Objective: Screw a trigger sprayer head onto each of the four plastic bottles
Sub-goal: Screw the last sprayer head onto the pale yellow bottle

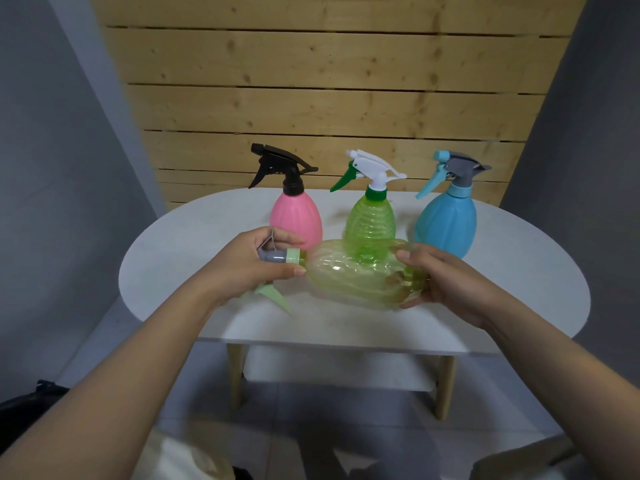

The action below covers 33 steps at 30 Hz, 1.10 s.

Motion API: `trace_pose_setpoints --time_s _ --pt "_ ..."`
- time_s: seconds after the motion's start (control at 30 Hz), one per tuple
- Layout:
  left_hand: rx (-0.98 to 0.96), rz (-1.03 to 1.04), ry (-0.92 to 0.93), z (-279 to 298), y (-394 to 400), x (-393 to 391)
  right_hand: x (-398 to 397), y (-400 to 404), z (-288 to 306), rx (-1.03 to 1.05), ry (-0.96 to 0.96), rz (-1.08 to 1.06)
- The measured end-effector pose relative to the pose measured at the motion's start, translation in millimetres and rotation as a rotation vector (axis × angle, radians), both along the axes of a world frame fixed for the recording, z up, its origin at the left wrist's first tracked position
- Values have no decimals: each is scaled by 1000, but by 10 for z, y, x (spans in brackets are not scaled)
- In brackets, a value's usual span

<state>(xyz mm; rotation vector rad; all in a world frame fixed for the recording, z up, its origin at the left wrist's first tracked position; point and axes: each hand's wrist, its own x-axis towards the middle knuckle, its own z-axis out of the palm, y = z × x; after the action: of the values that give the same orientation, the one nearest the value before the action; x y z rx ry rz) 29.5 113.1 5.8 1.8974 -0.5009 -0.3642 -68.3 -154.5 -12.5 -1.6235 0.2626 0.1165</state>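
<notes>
A translucent yellow-green bottle [356, 275] lies sideways above the white table [519, 271], neck to the left. My right hand [446, 282] grips its base. My left hand [249, 261] is closed around the grey and pale green sprayer head [282, 257] at its neck; the pale green trigger [273, 296] pokes out below my wrist. Behind stand three upright bottles with heads on: a pink bottle [296, 216] with a black sprayer [280, 166], a green ribbed bottle [372, 220] with a white and green sprayer [370, 169], and a blue bottle [446, 223] with a grey and blue sprayer [453, 171].
The table is a small oval on wooden legs [235, 372], with a lower shelf [339, 372]. A wooden plank wall [329, 81] rises right behind it. A dark object [24, 410] lies on the floor at lower left.
</notes>
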Motion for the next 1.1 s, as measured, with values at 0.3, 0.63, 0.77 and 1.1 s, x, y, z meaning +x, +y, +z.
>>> trace_pose_setpoints --time_s 0.3,0.63,0.77,1.1 --pt "-625 -117 320 81 136 31 82 255 -8 466 -64 -12" --pt "-390 116 122 105 -13 -183 303 1058 -43 435 -147 81" --pt "-352 316 105 64 153 12 384 1248 -50 214 -134 102" --pt "-105 534 -6 -114 520 575 510 1237 -99 -97 -93 -6"
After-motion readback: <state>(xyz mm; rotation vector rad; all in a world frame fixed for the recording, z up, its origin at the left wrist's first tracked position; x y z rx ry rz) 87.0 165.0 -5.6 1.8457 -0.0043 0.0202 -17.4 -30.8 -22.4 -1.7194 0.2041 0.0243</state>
